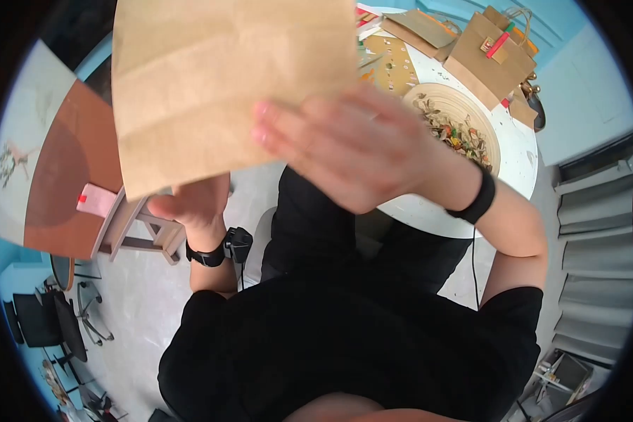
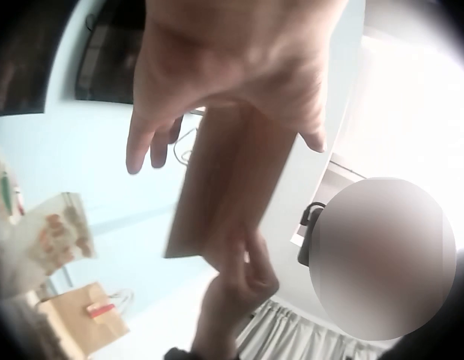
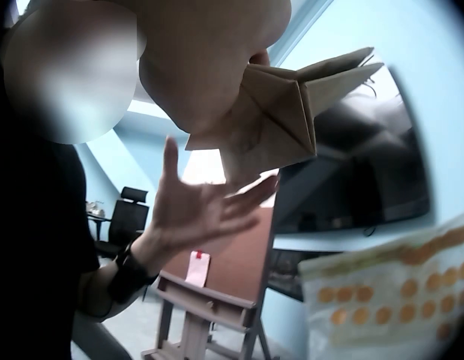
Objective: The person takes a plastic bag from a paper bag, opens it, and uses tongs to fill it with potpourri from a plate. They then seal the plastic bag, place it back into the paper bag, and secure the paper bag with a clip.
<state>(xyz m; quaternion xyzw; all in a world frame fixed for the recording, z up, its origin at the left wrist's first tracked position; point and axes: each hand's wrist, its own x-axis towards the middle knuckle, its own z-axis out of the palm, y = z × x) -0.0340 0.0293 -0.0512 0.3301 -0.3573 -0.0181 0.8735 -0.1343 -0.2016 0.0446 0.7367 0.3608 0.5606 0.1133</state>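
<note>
A brown paper bag (image 1: 232, 77) is held up in front of my chest, large in the head view. My right hand (image 1: 352, 148) grips it near its lower right edge, blurred in the head view; the left wrist view shows thumb and fingers pinching the bag (image 2: 230, 180) at one end. Below the bag, my left hand (image 1: 200, 200) is turned palm up, partly hidden behind the paper. Its fingers are spread and hold nothing, as the right wrist view shows of this hand (image 3: 198, 214). Folded flaps stand out from one end of the bag (image 3: 269, 127).
On the white round table (image 1: 524, 165) stand a round tray (image 1: 494, 133) of dried plant pieces and a decorated paper bag (image 1: 485, 60) with a handle. An easel board (image 1: 70, 169) with a pink card (image 1: 97, 200) is at the left. Office chairs (image 1: 39, 316) stand beyond.
</note>
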